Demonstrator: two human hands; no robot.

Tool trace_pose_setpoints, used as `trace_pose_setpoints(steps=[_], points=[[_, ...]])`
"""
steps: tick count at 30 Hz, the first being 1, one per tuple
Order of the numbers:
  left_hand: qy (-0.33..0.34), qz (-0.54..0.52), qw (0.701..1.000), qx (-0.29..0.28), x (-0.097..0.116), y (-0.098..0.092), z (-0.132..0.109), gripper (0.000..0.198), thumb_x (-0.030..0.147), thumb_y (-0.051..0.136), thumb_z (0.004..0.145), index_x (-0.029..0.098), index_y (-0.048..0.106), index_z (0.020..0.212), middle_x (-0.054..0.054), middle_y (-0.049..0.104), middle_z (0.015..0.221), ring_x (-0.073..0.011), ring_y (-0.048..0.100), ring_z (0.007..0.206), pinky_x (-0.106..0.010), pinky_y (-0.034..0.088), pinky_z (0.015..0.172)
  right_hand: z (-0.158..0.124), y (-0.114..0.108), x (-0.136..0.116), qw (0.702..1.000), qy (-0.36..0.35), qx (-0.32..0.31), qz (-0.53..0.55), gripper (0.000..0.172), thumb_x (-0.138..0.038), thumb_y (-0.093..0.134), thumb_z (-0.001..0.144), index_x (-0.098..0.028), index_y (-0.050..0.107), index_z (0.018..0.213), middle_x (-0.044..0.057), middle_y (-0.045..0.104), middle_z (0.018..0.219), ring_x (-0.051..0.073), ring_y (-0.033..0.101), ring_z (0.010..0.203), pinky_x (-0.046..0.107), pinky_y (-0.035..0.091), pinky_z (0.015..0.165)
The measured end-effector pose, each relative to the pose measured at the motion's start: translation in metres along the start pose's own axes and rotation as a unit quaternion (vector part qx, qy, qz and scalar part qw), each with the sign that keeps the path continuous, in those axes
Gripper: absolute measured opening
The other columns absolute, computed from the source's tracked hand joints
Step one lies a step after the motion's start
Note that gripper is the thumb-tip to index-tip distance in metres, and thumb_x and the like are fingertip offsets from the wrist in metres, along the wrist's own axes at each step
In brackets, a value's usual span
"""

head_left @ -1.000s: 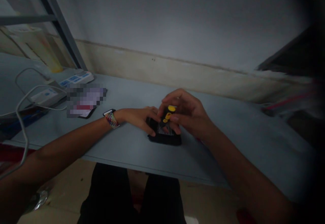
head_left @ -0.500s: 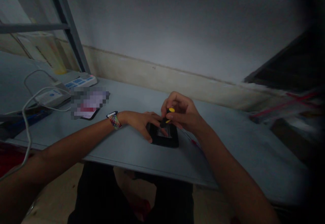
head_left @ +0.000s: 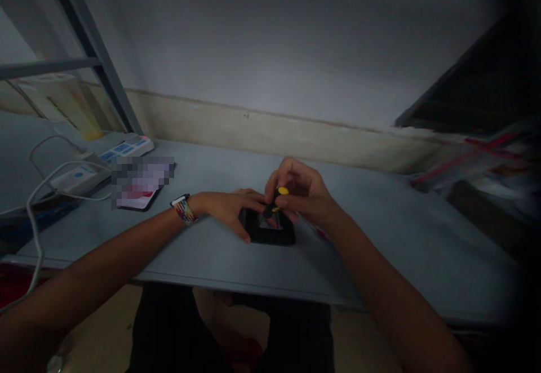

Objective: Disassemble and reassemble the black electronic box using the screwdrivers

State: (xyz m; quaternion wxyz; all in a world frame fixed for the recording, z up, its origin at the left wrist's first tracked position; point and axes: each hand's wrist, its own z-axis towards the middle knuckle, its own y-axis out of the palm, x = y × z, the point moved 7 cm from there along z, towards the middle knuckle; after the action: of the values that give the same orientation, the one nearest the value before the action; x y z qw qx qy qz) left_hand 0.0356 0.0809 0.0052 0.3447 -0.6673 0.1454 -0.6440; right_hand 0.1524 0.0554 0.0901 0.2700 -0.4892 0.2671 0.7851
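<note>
A small black flat device (head_left: pixel 270 232) lies on the grey table (head_left: pixel 380 249) in front of me. My left hand (head_left: pixel 230 209), with a striped band on its wrist, rests on the device's left side, fingers spread and pressing it down. My right hand (head_left: pixel 302 198) is closed around a short black and yellow screwdriver (head_left: pixel 274 199), held nearly upright with its tip on the device's upper face.
At the far left lie a white power strip (head_left: pixel 124 149), a white adapter (head_left: pixel 78 174) with cables (head_left: pixel 34 215), and a dark flat object with a blurred face (head_left: pixel 139 184). A grey metal shelf post (head_left: pixel 93 57) rises there. Red-banded clutter (head_left: pixel 477 159) sits at the right.
The view has shifted a little. My right hand has lowered and turned slightly with the screwdriver on the device. My left hand has stayed on the device.
</note>
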Motion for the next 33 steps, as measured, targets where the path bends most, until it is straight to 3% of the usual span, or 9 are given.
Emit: trace_pose_setpoints(steps=[4,9,13,16,19,21,25,29,33], points=[[-0.015,-0.010,1.000,0.010,-0.010,0.002,-0.002,0.078,0.062,0.095,0.074,0.031,0.077,0.143,-0.008,0.067,0.154,-0.0418,0.053,0.148,-0.064,0.034,0.133,-0.002,0.003,0.005,1.000,0.014,-0.028,-0.002,0.022,-0.028,0.083,0.100,-0.017,0.079,0.119,0.006,0.086,0.103,0.007,0.071,0.049,0.017,0.059,0.048],[-0.004,-0.032,0.999,0.011,-0.007,0.002,-0.004,0.077,0.061,0.093,0.077,0.027,0.075,0.144,-0.010,0.075,0.138,-0.0368,0.064,0.136,-0.056,0.045,0.127,-0.001,0.002,0.001,0.999,0.003,-0.005,-0.033,0.018,-0.027,0.090,0.094,-0.016,0.078,0.103,0.010,0.087,0.115,0.010,0.075,0.053,0.021,0.062,0.048],[-0.005,-0.013,1.000,0.005,-0.005,0.001,-0.004,0.072,0.061,0.092,0.080,0.030,0.077,0.143,-0.009,0.070,0.150,-0.0377,0.058,0.146,-0.055,0.043,0.130,0.003,0.002,-0.001,0.999,0.009,0.027,-0.017,0.037,-0.021,0.099,0.082,-0.019,0.063,0.091,0.002,0.087,0.095,0.005,0.063,0.041,0.014,0.051,0.038],[-0.001,-0.002,1.000,0.003,-0.006,0.000,-0.005,0.071,0.061,0.091,0.081,0.033,0.077,0.144,-0.008,0.064,0.159,-0.0396,0.051,0.154,-0.057,0.041,0.131,0.004,0.001,0.002,0.999,0.020,0.030,-0.002,0.035,-0.024,0.099,0.082,-0.017,0.070,0.100,-0.002,0.084,0.089,0.001,0.053,0.037,0.011,0.041,0.034],[-0.004,0.000,1.000,-0.003,-0.009,0.001,-0.005,0.070,0.060,0.092,0.082,0.034,0.076,0.145,-0.008,0.060,0.163,-0.0406,0.047,0.157,-0.058,0.039,0.132,0.004,0.003,0.004,0.999,0.020,-0.009,0.025,0.026,-0.035,0.087,0.096,-0.016,0.078,0.111,0.004,0.086,0.097,0.004,0.059,0.039,0.013,0.042,0.034],[-0.004,-0.003,1.000,-0.007,-0.009,0.001,-0.006,0.069,0.059,0.092,0.083,0.035,0.076,0.146,-0.008,0.059,0.165,-0.0403,0.045,0.159,-0.058,0.036,0.134,0.003,0.002,0.003,1.000,0.006,-0.018,0.022,0.020,-0.033,0.083,0.100,-0.015,0.081,0.109,0.006,0.086,0.099,0.006,0.064,0.042,0.014,0.043,0.034],[-0.003,-0.016,1.000,-0.014,-0.001,-0.001,-0.005,0.069,0.058,0.091,0.085,0.034,0.074,0.147,-0.007,0.060,0.165,-0.0400,0.043,0.161,-0.060,0.031,0.137,0.004,-0.002,-0.004,0.999,-0.029,0.013,-0.013,0.020,-0.023,0.092,0.091,-0.014,0.075,0.094,0.008,0.088,0.109,0.004,0.066,0.044,0.013,0.049,0.039],[-0.030,-0.017,0.999,-0.022,0.000,0.000,-0.006,0.073,0.061,0.091,0.083,0.032,0.074,0.148,-0.010,0.062,0.161,-0.0418,0.045,0.159,-0.062,0.037,0.133,0.007,-0.001,-0.002,1.000,-0.015,0.020,0.002,0.039,-0.019,0.099,0.081,-0.018,0.060,0.086,0.001,0.087,0.091,0.005,0.061,0.038,0.014,0.048,0.036],[-0.028,-0.013,0.999,-0.013,-0.003,0.000,-0.008,0.072,0.060,0.091,0.083,0.033,0.074,0.148,-0.010,0.060,0.163,-0.0419,0.045,0.158,-0.063,0.036,0.134,0.007,0.000,0.004,1.000,-0.001,0.003,0.015,0.030,-0.029,0.095,0.086,-0.017,0.071,0.100,0.000,0.085,0.090,0.004,0.058,0.037,0.013,0.042,0.033]])
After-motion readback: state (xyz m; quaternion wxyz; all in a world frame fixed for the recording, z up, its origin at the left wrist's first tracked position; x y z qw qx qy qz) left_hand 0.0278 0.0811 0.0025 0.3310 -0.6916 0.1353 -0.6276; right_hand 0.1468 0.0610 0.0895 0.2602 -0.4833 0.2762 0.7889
